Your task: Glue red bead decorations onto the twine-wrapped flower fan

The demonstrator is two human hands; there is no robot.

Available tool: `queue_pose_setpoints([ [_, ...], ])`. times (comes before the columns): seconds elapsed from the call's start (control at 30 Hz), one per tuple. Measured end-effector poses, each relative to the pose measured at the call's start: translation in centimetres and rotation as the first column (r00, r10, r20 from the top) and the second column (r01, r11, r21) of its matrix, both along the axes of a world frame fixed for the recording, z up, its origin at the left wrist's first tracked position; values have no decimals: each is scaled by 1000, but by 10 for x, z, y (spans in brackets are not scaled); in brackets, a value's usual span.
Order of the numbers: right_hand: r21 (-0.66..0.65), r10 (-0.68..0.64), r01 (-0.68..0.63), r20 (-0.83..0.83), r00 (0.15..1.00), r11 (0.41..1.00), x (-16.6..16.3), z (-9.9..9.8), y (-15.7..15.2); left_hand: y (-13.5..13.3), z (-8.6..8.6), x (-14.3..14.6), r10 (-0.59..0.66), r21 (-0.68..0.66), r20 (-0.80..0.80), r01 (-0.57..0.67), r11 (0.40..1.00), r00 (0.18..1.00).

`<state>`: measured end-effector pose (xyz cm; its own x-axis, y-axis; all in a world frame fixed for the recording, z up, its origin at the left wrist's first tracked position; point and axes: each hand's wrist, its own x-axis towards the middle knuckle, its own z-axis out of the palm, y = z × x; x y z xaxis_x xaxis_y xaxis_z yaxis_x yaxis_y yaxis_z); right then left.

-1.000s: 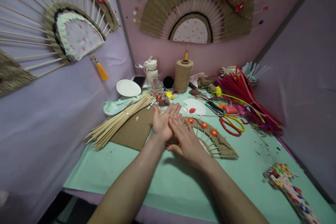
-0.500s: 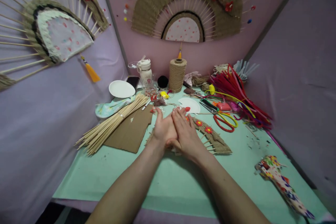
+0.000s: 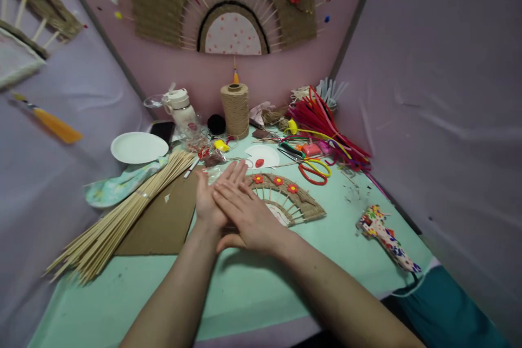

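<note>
The right hand (image 3: 250, 223) lies flat across the open left hand (image 3: 207, 204), anything between hidden, both blocking the left part of the small fan (image 3: 309, 207) on the table (image 3: 240, 293), whose raised flowers (image 3: 292, 188) a careless drop could crush.

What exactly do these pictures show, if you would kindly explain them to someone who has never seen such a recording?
There is no machine here: these are a person's bare hands, seen by one head-worn camera looking forward and down. The left hand is open, with the right hand laid across its palm; anything between them is hidden. Just beyond them, on the pale green table cover, lies a brown twine fan with red flowers. At the left, a bundle of thin pale wooden sticks rests partly on a flat brown cardboard sheet. A tall beige twine spool stands at the back.
</note>
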<state>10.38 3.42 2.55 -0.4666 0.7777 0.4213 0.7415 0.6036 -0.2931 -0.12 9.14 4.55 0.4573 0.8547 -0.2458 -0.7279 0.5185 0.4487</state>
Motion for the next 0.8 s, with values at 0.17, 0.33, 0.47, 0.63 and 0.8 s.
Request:
queue_pose_setpoints([
  [0.17,-93,-193,188,-42,980,978,5,3,1,-2,0,4,-70,6,33,70,998,997],
  [0.33,-75,-54,51,-36,998,996,3,5,-2,-2,-1,7,-35,2,4,35,999,999],
  [0.47,-182,-208,188,-94,974,965,11,1,2,0,-6,7,-44,-62,33,46,997,998],
  [0.63,-196,-298,235,-412,861,952,36,1,10,-7,-13,17,-139,-115,86,149,982,987],
  [0.8,-101,-323,314,-477,818,944,49,7,11,-7,-10,16,-45,-105,102,56,993,994],
])
